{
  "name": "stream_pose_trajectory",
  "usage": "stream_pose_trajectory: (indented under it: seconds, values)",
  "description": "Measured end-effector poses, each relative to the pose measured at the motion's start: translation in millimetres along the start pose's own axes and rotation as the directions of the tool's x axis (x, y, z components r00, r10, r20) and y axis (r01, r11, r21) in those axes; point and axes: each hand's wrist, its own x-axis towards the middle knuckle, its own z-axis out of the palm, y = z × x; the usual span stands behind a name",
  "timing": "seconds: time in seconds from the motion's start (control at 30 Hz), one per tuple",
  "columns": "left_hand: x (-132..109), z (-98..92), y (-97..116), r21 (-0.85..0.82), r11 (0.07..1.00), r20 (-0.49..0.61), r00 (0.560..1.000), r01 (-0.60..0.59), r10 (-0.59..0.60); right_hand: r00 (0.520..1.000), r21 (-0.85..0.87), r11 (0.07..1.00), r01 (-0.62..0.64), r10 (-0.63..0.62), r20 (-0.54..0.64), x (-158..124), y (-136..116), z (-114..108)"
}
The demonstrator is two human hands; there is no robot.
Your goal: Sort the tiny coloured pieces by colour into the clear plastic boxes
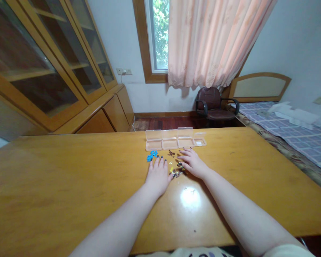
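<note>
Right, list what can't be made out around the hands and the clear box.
Head view, all of it:
Dark and yellow pieces between the hands: too small to identify, some covered by the right hand.
Blue pieces by the left hand: shapes too small.
Clear compartment box: contents too small and see-through to read.
Right hand's grip: the palm faces down, hiding it.

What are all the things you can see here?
compartment box: one, clear, behind the hands
blue pieces: small cluster, blue, by left fingertips
brown pieces: a few, dark brown, before the box
mixed pieces: small pile, yellow and dark, between the hands
table: one, wooden, under everything
cabinet: one, wooden, glass doors, left
chair: one, dark brown, below curtain
curtain: one, pink, at window
bed: one, checked cover, right
left hand: one, flat on table
right hand: one, open, touching mixed pieces
</note>
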Motion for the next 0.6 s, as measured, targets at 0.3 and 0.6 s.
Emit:
stream_pose_trajectory:
  seconds: [0.3,0.6]
  values:
    - [8.7,8.2,-7.2,-0.027,1.0,-0.045,0.999,-0.007,0.006,0.994,0.071,0.994,0.084,-0.089,0.061,-0.5,-2.8,-8.4]
    - [12.0,8.4,-10.7,-0.052,0.992,-0.067,0.991,-0.116,0.113,0.995,0.013,0.999,0.046,-0.047,0.093,1.1,-3.2,-3.9]
